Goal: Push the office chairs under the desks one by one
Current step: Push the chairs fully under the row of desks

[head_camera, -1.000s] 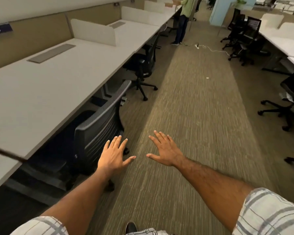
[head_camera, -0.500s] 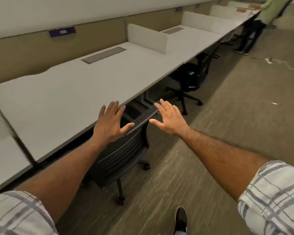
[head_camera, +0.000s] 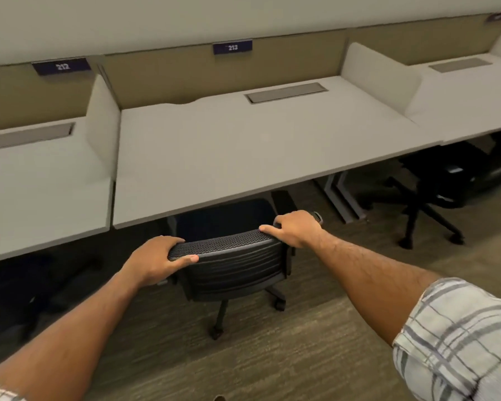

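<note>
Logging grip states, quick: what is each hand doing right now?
Left hand: closed on the chair backrest, left top corner.
Right hand: closed on the backrest's right top corner.

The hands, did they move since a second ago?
Yes. Both hands, left hand and right hand, reached forward toward the desk and now grip the chair.

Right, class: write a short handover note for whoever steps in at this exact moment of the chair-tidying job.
Left hand: closed on the left top corner of the black mesh-backed office chair.
Right hand: closed on its right top corner.
Chair: facing the pale grey desk labelled 213, seat partly under the front edge, backrest and wheels out on the carpet.
Done: chair gripped and lined up.
Left: push it fully in, then probably the second black chair at the next desk to the right, which also sits partly out.
</note>
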### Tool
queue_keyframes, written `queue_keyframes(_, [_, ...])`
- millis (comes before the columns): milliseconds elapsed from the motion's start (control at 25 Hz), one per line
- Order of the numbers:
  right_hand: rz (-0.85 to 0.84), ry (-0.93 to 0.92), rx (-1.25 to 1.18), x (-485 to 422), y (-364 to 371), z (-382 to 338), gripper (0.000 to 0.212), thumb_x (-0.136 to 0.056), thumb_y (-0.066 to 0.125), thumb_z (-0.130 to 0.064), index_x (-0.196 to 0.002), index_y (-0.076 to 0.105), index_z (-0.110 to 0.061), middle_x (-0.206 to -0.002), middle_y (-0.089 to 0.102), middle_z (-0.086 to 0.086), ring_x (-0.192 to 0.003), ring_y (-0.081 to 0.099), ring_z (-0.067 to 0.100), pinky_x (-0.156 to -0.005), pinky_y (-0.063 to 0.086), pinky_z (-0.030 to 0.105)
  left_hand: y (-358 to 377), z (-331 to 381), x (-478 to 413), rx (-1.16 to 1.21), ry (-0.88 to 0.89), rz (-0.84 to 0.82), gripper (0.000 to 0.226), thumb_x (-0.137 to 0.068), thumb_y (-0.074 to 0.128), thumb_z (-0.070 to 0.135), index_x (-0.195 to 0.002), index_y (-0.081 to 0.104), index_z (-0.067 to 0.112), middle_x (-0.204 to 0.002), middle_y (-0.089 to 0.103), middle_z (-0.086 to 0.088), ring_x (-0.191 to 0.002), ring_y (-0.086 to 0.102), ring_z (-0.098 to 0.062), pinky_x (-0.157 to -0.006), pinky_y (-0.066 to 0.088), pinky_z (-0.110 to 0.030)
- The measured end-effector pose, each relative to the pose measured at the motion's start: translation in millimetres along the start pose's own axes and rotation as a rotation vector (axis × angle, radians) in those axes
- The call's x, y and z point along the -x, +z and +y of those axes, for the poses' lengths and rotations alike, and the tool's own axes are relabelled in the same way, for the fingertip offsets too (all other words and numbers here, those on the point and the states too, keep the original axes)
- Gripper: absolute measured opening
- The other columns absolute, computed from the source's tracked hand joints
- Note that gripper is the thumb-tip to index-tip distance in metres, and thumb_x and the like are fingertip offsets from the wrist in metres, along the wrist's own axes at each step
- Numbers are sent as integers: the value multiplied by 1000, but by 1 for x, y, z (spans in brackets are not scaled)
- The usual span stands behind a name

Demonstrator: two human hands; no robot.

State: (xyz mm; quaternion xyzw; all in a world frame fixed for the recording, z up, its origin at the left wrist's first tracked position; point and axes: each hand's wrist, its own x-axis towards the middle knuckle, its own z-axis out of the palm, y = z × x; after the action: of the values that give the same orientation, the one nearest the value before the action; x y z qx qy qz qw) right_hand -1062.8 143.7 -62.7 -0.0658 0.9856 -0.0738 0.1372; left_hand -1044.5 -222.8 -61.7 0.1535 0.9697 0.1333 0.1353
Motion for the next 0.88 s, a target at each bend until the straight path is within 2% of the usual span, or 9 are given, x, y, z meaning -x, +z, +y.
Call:
queue_keyframes(40, [47, -7, 24, 2, 4, 5, 76, -91, 27, -83, -100, 71, -21, -88, 69, -1, -90, 66, 23, -78, 44, 38, -1, 7, -3, -25, -2, -23, 112, -56, 25, 107, -132, 59, 33, -114, 65, 14, -99, 59, -6, -81, 48, -30])
queue_keyframes(80, [104, -11, 28, 5, 7, 11, 73, -92, 29, -82, -87, 69, -21, -77, 65, -4, -80, 63, 20, -73, 44, 38, -2, 15, -7, -61, -6, -31, 109, -54, 26, 107, -129, 60, 37, -110, 64, 18, -96, 59, -4, -78, 47, -28])
queue_keyframes(200, [233, -6, 26, 6, 13, 31, 67, -93, 33, -76, -73, 65, -21, -68, 63, -4, -67, 60, 17, -68, 49, 38, -1, 36, -22, -133, 33, 2, 101, -55, 25, 107, -122, 63, 41, -102, 63, 24, -89, 58, -1, -71, 45, -25])
queue_keyframes(400, [260, -1, 44, -17, 2, 61, 70, -94, 30, -72, -73, 68, -18, -73, 64, -3, -67, 60, 15, -73, 54, 41, 0, 59, -51, -168, 93, 59, 104, -56, 16, 108, -120, 63, 40, -100, 68, 21, -86, 61, -1, -70, 49, -23])
queue_keyframes(640, [294, 2, 27, -29, -3, 75, 55, -99, 37, -59, -76, 63, -18, -78, 62, -3, -72, 57, 15, -77, 47, 38, -2, 62, -75, -131, 121, 114, 108, -61, 6, 104, -124, 64, 39, -106, 69, 20, -93, 63, -4, -79, 53, -29])
queue_keyframes(720, [316, 6, 28, -33, -5, 77, 53, -99, 37, -57, -73, 62, -18, -74, 60, -3, -69, 56, 15, -75, 44, 37, -7, 63, -84, -117, 138, 106, 107, -61, 5, 104, -122, 64, 39, -102, 66, 22, -92, 62, -4, -76, 50, -26])
queue_keyframes(880, [286, 15, 35, -43, -8, 89, 50, -96, 37, -59, -72, 59, -21, -72, 57, -5, -69, 55, 14, -78, 47, 39, -10, 71, -99, -101, 153, 75, 105, -61, 8, 103, -125, 62, 40, -100, 60, 25, -93, 60, -2, -71, 42, -21])
